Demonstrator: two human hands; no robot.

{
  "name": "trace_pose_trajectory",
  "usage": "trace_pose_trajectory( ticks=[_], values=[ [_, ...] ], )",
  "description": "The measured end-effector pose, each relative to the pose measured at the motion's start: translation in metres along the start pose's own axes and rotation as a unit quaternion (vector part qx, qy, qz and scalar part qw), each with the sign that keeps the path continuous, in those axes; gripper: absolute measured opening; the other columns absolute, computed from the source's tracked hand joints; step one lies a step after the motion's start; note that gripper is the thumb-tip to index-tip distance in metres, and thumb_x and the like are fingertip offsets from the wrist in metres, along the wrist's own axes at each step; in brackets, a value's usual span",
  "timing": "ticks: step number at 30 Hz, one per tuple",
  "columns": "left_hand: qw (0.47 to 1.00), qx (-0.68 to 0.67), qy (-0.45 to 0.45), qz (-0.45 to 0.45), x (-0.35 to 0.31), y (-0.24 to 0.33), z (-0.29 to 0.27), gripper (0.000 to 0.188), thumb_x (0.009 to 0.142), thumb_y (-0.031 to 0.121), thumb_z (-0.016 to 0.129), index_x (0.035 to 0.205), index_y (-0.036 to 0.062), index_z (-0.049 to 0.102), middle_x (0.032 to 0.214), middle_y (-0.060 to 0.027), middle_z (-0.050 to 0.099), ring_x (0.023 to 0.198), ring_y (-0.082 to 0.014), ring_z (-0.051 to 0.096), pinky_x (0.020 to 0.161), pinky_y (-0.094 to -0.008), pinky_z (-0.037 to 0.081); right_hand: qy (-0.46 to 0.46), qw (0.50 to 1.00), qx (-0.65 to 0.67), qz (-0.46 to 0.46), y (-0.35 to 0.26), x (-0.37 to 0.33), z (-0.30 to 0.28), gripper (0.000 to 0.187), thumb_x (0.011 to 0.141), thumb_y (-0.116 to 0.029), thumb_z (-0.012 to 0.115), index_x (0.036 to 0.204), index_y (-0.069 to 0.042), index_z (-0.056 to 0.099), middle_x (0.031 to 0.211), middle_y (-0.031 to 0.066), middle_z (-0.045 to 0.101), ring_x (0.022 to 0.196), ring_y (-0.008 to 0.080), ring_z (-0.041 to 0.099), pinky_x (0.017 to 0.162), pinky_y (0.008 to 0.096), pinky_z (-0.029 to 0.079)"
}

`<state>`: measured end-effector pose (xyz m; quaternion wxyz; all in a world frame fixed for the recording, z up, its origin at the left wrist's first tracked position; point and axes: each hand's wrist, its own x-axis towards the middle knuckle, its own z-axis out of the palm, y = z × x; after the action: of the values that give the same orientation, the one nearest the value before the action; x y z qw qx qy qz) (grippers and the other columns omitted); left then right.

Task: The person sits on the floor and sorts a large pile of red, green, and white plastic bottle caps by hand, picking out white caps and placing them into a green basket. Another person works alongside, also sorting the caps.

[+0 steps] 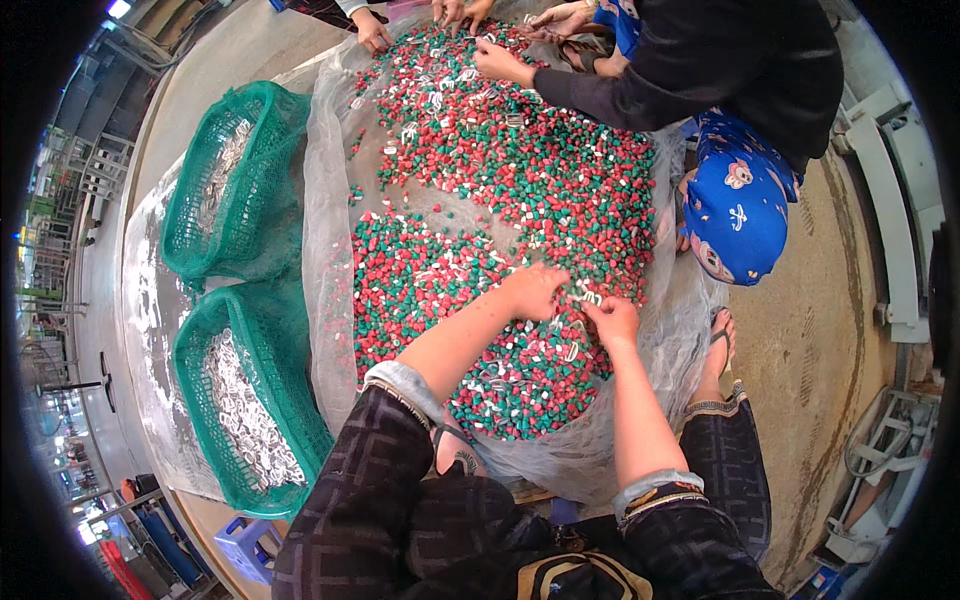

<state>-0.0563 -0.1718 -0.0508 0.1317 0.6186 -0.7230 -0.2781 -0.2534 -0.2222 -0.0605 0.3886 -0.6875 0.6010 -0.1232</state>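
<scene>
Pellets (590, 190): red/green/white mix. Nets (272, 150): green. Parts (250, 410) in them: silvery white. Sheet (330, 130): translucent whitish. Cap (755, 215): blue, pink/white print. Wearer's sleeves (345, 465): dark, grey line pattern; cuffs (412, 386) pale blue-grey. Stool (238, 548): blue-violet.

Concrete floor (820, 300); blue stool (240, 538)

White looped pieces (592, 297); among red-green pellets (520, 390)

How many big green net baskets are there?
2. One long green mesh basket stands at the upper left; a second long green mesh basket stands just below it in the picture.
</scene>
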Motion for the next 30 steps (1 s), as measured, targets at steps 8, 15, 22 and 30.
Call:
trace_pose_trajectory(
  ticks=[8,15,22,30],
  values=[
    [0.976,-0.110,-0.190,0.008,-0.083,0.024,-0.067,0.034,0.072,0.026,0.065,0.104,0.0123,0.061,0.082,-0.0103,0.066,0.076,-0.0290,0.063,0.071,-0.0391,0.048,0.004,0.954,0.292,0.062,-0.009,0.009,-0.005,0.028,0.073,-0.001,0.058,0.057,-0.009,0.036,0.054,-0.0001,0.047,0.048,0.0115,0.048,0.043,0.0263,0.036],
    [0.986,-0.044,0.129,-0.091,-0.077,-0.005,-0.077,0.027,0.075,0.012,0.063,0.102,0.0115,0.066,0.094,-0.0112,0.066,0.092,-0.0295,0.061,0.081,-0.0392,0.049,-0.042,0.943,0.324,0.058,-0.033,-0.005,-0.004,0.017,0.072,0.009,0.048,0.078,-0.006,0.046,0.062,0.0016,0.050,0.049,0.0115,0.050,0.043,0.0255,0.037],
    [0.993,-0.038,0.083,-0.075,-0.072,0.000,-0.041,0.017,0.074,0.008,0.062,0.091,0.0054,0.066,0.090,-0.0106,0.065,0.090,-0.0290,0.061,0.079,-0.0394,0.050,-0.101,0.990,-0.089,0.029,-0.032,-0.020,-0.018,0.017,0.071,-0.017,0.067,0.086,-0.009,0.063,0.080,0.0075,0.065,0.077,0.0233,0.063,0.070,0.0356,0.048],
    [0.985,-0.070,0.157,0.020,-0.082,0.040,-0.014,0.011,0.071,0.014,0.069,0.080,0.0077,0.067,0.077,-0.0084,0.062,0.078,-0.0269,0.060,0.071,-0.0390,0.049,-0.130,0.982,0.133,0.030,-0.017,-0.027,-0.019,0.013,0.069,-0.013,0.072,0.071,-0.006,0.061,0.063,-0.0005,0.059,0.058,0.0110,0.057,0.053,0.0279,0.046]
  ],
)
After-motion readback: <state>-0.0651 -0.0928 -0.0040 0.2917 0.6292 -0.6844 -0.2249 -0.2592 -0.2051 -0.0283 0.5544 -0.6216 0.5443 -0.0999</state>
